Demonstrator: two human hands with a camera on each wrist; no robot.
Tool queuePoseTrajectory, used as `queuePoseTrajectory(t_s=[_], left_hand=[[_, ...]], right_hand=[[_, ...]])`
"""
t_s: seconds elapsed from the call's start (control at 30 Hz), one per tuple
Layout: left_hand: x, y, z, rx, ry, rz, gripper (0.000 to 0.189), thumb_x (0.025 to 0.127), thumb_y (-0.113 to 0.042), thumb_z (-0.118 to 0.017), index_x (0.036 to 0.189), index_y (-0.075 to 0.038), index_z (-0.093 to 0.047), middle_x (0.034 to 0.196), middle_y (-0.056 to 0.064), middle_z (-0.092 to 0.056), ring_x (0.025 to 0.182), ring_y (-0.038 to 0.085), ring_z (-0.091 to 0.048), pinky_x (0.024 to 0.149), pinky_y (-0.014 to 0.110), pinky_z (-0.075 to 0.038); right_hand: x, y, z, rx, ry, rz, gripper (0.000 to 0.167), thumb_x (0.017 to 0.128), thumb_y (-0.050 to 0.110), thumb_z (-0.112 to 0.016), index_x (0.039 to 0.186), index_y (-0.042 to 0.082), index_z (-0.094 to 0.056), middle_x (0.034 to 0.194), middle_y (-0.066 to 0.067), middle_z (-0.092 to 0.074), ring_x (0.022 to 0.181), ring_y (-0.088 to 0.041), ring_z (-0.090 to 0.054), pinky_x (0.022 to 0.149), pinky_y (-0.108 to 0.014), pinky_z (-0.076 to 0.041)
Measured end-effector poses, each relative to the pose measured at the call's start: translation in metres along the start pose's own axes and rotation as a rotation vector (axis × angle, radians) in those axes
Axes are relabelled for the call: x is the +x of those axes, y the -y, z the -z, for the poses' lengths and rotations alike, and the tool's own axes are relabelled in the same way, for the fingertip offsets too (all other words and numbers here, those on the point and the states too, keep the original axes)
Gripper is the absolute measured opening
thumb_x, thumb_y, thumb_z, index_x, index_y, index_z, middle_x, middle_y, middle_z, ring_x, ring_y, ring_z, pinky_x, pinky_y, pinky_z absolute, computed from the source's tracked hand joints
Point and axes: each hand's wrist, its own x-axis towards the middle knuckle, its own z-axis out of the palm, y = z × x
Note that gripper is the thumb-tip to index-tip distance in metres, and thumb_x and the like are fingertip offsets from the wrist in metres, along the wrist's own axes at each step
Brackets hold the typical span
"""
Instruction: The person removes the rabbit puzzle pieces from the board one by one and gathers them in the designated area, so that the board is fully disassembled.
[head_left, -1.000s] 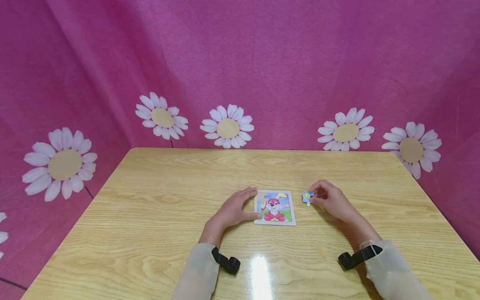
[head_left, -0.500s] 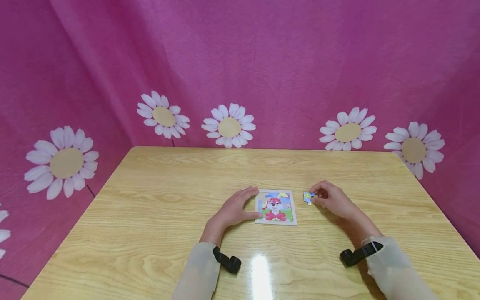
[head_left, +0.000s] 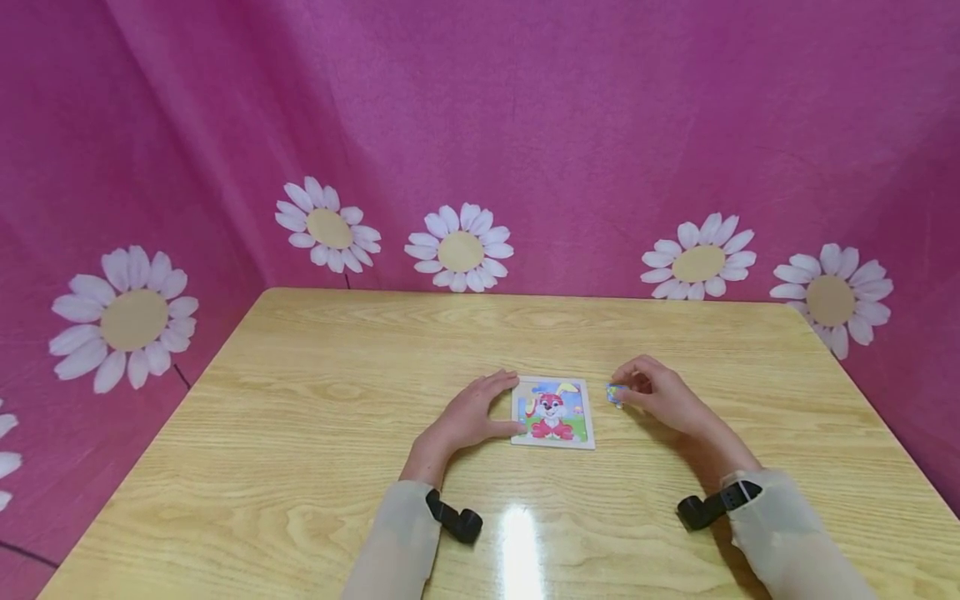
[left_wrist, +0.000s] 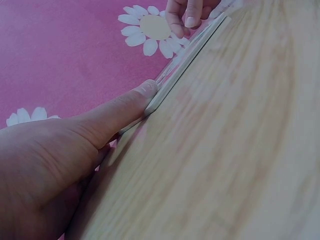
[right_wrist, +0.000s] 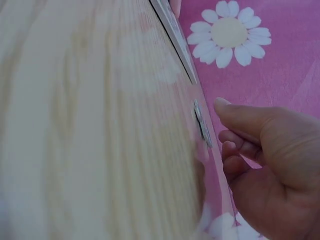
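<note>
A square puzzle board (head_left: 553, 444) with a pale frame and a red rabbit picture lies flat on the wooden table. My left hand (head_left: 468, 417) spans its left side, the thumb resting on the lower left corner and the fingers touching the upper left one. In the left wrist view the straight thumb (left_wrist: 127, 107) lies on the frame's corner. Right of the board, a small blue and yellow puzzle piece (head_left: 614, 393) lies on the table, partly hidden by my right hand (head_left: 663, 400). The right wrist view shows that piece (right_wrist: 201, 125) flat, with the thumb and loosely curled fingers apart from it.
The wooden table (head_left: 337, 400) reaches back to a pink curtain (head_left: 525, 150) printed with large white daisies. A black camera strap sits on each wrist. A bright reflection shines on the table's front.
My right hand has shifted slightly left over the puzzle piece and covers more of it. The left hand stays on the board, and the view has moved slightly.
</note>
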Motion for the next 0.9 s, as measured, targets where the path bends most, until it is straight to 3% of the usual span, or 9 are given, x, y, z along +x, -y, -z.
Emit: queuePoseTrajectory(t_s=[0.27, 0.9], left_hand=[[0.0, -0.001, 0.002, -0.011, 0.009, 0.009, 0.079, 0.083, -0.043, -0.076, 0.149, -0.017, -0.042, 0.16, -0.001, -0.034, 0.152, 0.023, -0.025, 0.124, 0.047, -0.025], [-0.001, -0.002, 0.001, -0.006, 0.012, 0.029, 0.078, 0.083, -0.046, -0.074, 0.15, -0.021, -0.042, 0.161, 0.0, -0.032, 0.151, 0.024, -0.025, 0.124, 0.049, -0.025]], right_hand=[[0.01, 0.013, -0.016, 0.024, 0.04, 0.044, 0.017, 0.091, 0.009, -0.068, 0.106, 0.003, -0.066, 0.101, -0.012, -0.059, 0.076, -0.005, -0.046, 0.063, -0.018, -0.044], [0.034, 0.04, -0.043, 0.074, 0.118, 0.111, 0.016, 0.092, 0.006, -0.066, 0.107, 0.004, -0.066, 0.099, -0.01, -0.06, 0.082, -0.01, -0.049, 0.07, -0.017, -0.043]])
